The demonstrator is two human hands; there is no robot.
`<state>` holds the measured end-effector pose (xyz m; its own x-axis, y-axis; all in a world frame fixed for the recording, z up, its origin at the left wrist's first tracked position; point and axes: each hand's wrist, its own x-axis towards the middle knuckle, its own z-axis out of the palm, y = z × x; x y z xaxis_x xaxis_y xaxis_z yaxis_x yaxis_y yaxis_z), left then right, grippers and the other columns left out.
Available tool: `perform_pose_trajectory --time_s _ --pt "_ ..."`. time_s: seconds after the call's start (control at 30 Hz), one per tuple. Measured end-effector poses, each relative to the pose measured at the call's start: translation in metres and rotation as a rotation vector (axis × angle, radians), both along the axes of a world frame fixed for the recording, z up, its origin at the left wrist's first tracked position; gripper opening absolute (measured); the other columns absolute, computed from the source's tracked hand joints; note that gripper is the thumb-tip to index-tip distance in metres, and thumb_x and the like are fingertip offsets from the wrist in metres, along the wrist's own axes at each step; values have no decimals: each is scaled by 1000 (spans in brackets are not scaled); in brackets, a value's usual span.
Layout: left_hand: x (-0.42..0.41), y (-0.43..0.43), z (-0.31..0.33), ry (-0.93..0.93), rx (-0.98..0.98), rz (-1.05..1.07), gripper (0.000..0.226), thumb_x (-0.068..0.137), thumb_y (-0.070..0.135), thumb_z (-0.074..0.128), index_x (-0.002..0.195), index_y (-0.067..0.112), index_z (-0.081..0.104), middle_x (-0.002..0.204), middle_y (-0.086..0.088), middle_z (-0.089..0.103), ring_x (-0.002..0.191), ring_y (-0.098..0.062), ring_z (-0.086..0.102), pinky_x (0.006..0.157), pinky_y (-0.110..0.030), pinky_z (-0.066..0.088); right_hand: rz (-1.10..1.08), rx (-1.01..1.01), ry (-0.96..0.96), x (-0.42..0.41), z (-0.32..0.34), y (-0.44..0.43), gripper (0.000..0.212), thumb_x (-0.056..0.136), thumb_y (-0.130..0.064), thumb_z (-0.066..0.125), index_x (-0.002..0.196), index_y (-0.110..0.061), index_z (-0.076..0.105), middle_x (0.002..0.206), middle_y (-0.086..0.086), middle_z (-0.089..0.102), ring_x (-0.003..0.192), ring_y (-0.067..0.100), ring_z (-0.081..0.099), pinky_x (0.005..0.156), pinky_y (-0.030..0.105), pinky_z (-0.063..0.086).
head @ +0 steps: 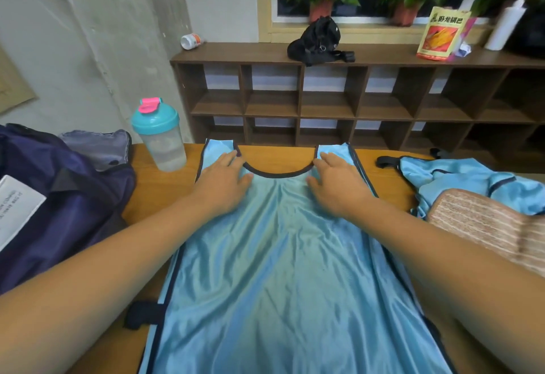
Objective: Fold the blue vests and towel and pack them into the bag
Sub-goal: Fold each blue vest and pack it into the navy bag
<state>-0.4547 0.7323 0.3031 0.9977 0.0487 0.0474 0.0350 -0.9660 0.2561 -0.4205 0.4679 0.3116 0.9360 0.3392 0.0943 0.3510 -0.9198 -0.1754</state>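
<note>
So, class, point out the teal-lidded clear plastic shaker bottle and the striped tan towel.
Teal-lidded clear plastic shaker bottle (165, 146): head view, clear body.
Striped tan towel (483, 226): head view, upper face.

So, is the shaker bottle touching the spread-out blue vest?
Apart. The head view shows a strip of bare table between the shaker bottle and the blue vest.

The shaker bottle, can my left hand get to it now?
Probably yes: the left hand rests flat on the vest, holding nothing, with only bare table between it and the shaker bottle.
</note>
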Motion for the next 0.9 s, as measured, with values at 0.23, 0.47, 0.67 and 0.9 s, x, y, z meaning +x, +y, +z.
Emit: perform_pose_trajectory --time_s 0.23,0.47,0.67,0.9 --pt "-95 -38 -7 120 5 -130 73 107 63 35 168 26 18 177 3 2 163 -18 0 130 -45 16 140 -74 96 -111 -9 -32 84 103 -69 23 168 -15 20 177 9 13 163 26 11 130 41 12" --pt "-149 -45 -27 124 36 -86 80 103 73 22 170 30 6 177 7 -8 163 -15 -10 132 -41 0 108 -87 114 -149 -39 -51 106 89 -84 -5 170 -18 9 178 4 1 164 23 -1 133 43 6" --pt "-116 -27 -27 116 48 -110 80 101 77 21 169 36 9 177 12 -6 162 -10 -7 132 -40 1 69 -65 122 -125 -38 -43 90 101 -78 12 170 -20 9 178 2 1 164 22 -1 133 44 6" --pt "-119 -39 -15 -10 7 -131 71 103 69 39 162 29 35 170 4 29 157 -23 25 124 -48 24 108 77 -38 -123 -18 -37 64 111 -54 36 160 -13 40 167 14 34 153 36 31 124 49 30"
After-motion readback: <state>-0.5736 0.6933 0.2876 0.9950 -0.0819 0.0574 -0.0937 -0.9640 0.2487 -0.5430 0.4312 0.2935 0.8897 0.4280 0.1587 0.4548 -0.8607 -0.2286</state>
